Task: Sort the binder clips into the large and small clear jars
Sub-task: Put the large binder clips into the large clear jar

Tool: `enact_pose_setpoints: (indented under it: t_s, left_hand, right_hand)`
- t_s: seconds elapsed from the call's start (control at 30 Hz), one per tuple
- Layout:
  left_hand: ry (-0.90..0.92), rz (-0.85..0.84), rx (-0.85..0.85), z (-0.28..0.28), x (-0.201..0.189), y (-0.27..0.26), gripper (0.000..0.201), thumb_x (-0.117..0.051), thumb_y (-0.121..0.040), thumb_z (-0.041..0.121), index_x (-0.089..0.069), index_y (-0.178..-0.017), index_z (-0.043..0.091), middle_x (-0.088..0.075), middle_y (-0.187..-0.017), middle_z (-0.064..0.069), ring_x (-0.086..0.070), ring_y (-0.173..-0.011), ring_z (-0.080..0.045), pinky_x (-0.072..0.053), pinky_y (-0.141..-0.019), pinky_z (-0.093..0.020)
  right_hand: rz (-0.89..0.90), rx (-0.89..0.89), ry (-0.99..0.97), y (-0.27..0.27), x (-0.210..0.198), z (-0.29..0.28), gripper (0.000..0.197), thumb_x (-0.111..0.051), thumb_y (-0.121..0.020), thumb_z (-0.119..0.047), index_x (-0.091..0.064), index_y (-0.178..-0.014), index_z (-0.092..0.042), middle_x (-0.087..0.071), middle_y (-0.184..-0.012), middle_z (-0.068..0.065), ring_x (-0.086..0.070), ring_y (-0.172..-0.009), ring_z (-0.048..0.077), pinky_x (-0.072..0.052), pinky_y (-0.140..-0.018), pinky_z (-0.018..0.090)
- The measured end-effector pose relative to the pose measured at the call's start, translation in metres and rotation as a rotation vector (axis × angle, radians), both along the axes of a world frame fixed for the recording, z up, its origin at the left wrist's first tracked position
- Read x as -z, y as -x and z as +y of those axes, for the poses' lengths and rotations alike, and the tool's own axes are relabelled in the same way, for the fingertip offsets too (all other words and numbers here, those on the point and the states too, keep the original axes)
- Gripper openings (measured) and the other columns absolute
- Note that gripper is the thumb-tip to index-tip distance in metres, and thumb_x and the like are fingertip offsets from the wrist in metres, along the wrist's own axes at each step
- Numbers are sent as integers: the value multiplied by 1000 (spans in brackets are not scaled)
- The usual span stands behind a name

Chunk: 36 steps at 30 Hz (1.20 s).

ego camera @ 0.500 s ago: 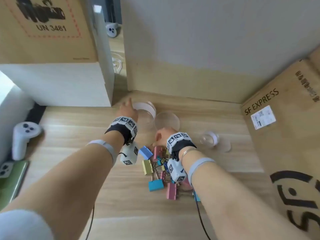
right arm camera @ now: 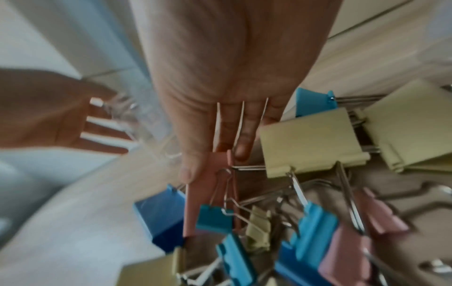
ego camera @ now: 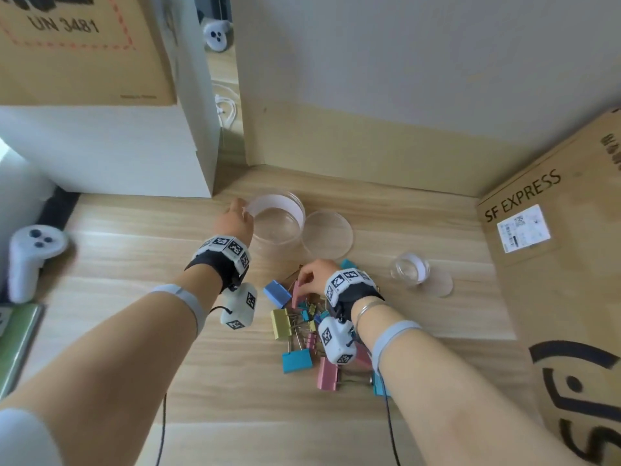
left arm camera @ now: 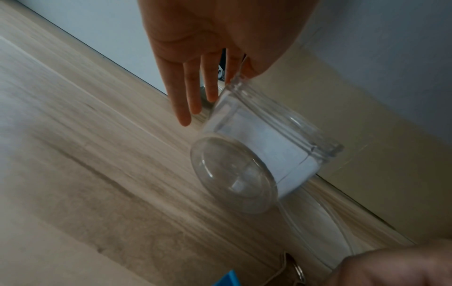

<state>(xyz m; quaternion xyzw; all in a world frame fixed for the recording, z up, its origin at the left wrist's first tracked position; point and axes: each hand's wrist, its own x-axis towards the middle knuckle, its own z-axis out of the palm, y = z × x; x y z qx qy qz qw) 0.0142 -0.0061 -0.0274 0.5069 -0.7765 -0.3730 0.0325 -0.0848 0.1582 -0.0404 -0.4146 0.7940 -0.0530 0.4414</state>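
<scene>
Right hand point(ego camera: 317, 274) has thumb and fingers pinched on a pink clip point(ego camera: 297, 295) at the top of the clip pile point(ego camera: 302, 331), which sits on the wood desk point(ego camera: 134, 250). Left hand point(ego camera: 235, 223) has its thumb and forefinger on the rim of the big jar point(ego camera: 279, 220), the other fingers point(left arm camera: 183, 92) straight alongside; the jar is tipped up off the desk. Its lid point(ego camera: 327, 235) lies just right of it, the small jar point(ego camera: 410, 267) farther right on its own lid. A blue clip point(ego camera: 277, 292) and a yellow one point(ego camera: 280, 322) crowd the pink. Cardboard box point(ego camera: 554, 264) to the right, controller point(ego camera: 30, 253) far left. Half a second back the left hand was reaching past the jar and the right was flatter on the pile.
</scene>
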Motion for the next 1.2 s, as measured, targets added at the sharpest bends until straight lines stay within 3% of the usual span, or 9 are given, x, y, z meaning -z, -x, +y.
enact_pose_setpoints:
  t_s: [0.07,0.17,0.33,0.53,0.67,0.83,1.0,1.1,1.2]
  left_hand:
    - [-13,-4,-10,1,0,0,38,-32,-95,11,-39,-131,6,-56,-126,-23,-57,-107,-39,-41,-77,-35]
    - [-14,-35,-10,3,-2,1,38,-31,-94,9,-39,-132,7,-59,-118,-26,-58,-102,-39,-39,-71,-34]
    - [5,-40,10,7,1,3,39,-33,-93,8,-41,-130,10,-63,-112,-24,-62,-92,-38,-42,-67,-32]
    - [-30,-6,5,6,0,-2,42,-36,-93,11,-43,-134,16,-60,-122,-20,-65,-91,-38,-56,-81,-46]
    - [-48,18,9,6,0,-6,41,-37,-94,12,-44,-134,16,-61,-118,-20,-65,-90,-36,-57,-77,-46]
    - [-92,42,16,2,3,-8,40,-38,-94,14,-45,-133,17,-61,-118,-21,-63,-96,-36,-56,-80,-47]
    - [-110,64,60,-3,6,-9,37,-41,-94,22,-47,-131,18,-61,-117,-17,-64,-95,-35,-56,-80,-47]
    - [-103,62,70,-3,9,-10,38,-40,-93,21,-46,-131,19,-61,-117,-17,-64,-92,-35,-57,-78,-46]
    - [-113,64,69,-2,11,-10,37,-41,-93,23,-46,-129,19,-61,-117,-16,-64,-93,-34,-57,-78,-46]
  right_hand:
    - [-63,108,75,6,-2,4,21,-71,-79,-24,-71,-98,-15,-69,-107,2,-59,-92,16,-47,-82,28]
    - [-195,254,197,16,-11,10,22,-70,-80,-18,-70,-101,-10,-68,-111,5,-57,-93,10,-43,-87,24]
    - [-299,339,318,33,-30,13,22,-66,-83,-16,-68,-103,-9,-68,-110,3,-57,-88,4,-38,-69,8]
    - [-337,515,545,44,-58,-29,13,-66,-82,-11,-61,-77,-22,-68,-87,-2,-67,-77,12,-58,-68,20]
    - [-156,572,624,28,-59,-67,4,-69,-81,-12,-66,-82,-13,-72,-93,9,-69,-71,16,-59,-65,22]
    - [112,502,559,12,-35,-90,6,-65,-83,-11,-68,-88,-10,-72,-93,8,-68,-83,23,-56,-79,38]
    - [273,142,208,3,-19,-99,21,-49,-90,-7,-68,-99,-4,-69,-104,14,-61,-84,26,-48,-75,31]
    - [279,89,132,0,-13,-108,24,-48,-91,-10,-64,-108,-4,-64,-113,16,-60,-103,31,-48,-88,35]
    - [263,122,137,3,-14,-109,24,-47,-92,-8,-64,-109,-6,-66,-109,14,-63,-100,29,-50,-88,34]
